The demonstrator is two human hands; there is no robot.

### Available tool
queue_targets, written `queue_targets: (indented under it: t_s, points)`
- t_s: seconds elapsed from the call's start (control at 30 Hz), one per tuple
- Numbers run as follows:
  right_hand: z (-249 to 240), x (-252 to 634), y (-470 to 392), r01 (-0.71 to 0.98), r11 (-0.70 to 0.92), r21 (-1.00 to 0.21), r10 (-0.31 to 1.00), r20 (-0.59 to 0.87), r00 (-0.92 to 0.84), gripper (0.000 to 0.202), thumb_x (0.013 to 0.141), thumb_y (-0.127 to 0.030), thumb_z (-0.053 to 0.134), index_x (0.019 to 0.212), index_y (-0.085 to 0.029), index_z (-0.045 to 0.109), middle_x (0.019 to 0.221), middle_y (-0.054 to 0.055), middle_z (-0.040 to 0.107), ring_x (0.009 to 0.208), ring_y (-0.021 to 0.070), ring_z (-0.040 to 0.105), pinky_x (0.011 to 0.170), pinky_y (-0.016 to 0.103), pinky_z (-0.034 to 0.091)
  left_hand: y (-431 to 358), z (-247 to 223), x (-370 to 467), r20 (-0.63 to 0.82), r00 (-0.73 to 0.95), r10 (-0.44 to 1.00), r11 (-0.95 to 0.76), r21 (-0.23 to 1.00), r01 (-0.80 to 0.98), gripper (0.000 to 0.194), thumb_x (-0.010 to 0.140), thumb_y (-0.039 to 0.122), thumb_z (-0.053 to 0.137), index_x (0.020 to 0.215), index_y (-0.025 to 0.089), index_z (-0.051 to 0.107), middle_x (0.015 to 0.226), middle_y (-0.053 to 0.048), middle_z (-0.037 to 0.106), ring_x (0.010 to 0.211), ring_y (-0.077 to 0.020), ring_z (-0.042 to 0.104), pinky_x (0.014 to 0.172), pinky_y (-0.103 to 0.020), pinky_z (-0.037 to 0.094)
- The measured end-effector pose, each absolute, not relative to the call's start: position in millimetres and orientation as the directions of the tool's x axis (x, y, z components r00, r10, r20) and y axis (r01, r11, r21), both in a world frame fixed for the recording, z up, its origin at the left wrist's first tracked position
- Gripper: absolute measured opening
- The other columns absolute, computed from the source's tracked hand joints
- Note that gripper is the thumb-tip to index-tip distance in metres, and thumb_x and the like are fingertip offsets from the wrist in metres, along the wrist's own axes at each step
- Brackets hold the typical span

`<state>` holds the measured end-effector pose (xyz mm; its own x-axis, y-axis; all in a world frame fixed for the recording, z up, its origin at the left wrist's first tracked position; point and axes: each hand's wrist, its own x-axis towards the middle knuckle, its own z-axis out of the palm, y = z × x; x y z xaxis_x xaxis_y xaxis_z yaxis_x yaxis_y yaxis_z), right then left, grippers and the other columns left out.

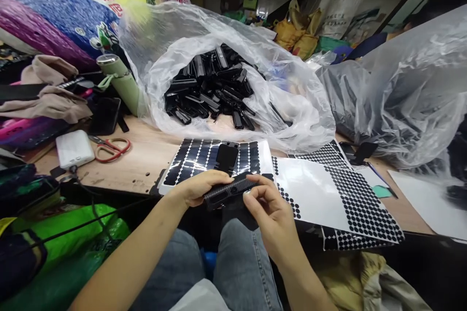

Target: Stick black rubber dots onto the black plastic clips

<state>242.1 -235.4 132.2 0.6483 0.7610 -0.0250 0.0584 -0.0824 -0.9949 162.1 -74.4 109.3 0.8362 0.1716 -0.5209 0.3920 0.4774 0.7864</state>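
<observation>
A black plastic part (pixel 226 193) with a ribbed, textured face is held over my lap at the table's front edge. My left hand (pixel 197 188) is closed around its left end, thumb on top. At the right end, my right hand (pixel 273 209) has its fingers bent and closed on the part, thumb and fingertips against it. Any small piece between those fingertips is too small to make out. Just behind, a flat black piece (pixel 226 156) lies on a sheet of black stickers (pixel 186 155). To the right is a white sheet with rows of black round stickers (pixel 359 199).
An open clear plastic bag (pixel 299 107) holds a pile of black plastic parts (pixel 207 87). On the left are red-handled scissors (pixel 113 149), a white power bank (pixel 75 149) with a cable, a phone (pixel 105 115) and a green bottle (pixel 120 80). Another plastic bag (pixel 397 92) stands right.
</observation>
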Motion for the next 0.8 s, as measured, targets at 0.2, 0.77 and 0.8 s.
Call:
queue_targets:
  t_s: [0.2,0.77,0.8]
  points:
    - [113,222,-235,0.057,-0.171,-0.984,0.743,-0.091,0.663,0.022,0.077,-0.037,0.056,0.067,-0.018,0.055,0.118,0.008,0.049,0.091,0.019,0.053,0.068,0.028,0.042,-87,97,170,-0.499,0.857,0.13,0.514,0.773,0.372,0.023,0.066,0.032,0.066,0.059,0.014,0.054,0.052,0.004,0.049,0.045,-0.0066,0.043,0.043,-0.02,0.031]
    - [102,221,-240,0.122,-0.269,-0.955,0.727,-0.118,0.677,0.026,0.079,-0.041,0.052,0.067,-0.018,0.055,0.113,0.009,0.049,0.09,0.02,0.052,0.067,0.03,0.043,-91,88,170,-0.468,0.88,0.082,0.465,0.799,0.382,0.025,0.067,0.035,0.065,0.06,0.014,0.053,0.054,0.005,0.048,0.048,-0.0072,0.042,0.047,-0.021,0.03]
    - [103,221,-240,0.124,-0.273,-0.954,0.728,-0.121,0.675,0.026,0.079,-0.041,0.052,0.067,-0.019,0.054,0.112,0.009,0.049,0.089,0.0195,0.052,0.067,0.03,0.043,-92,88,170,-0.468,0.88,0.079,0.46,0.801,0.384,0.026,0.067,0.036,0.065,0.06,0.014,0.053,0.054,0.005,0.047,0.048,-0.0073,0.042,0.047,-0.021,0.03]
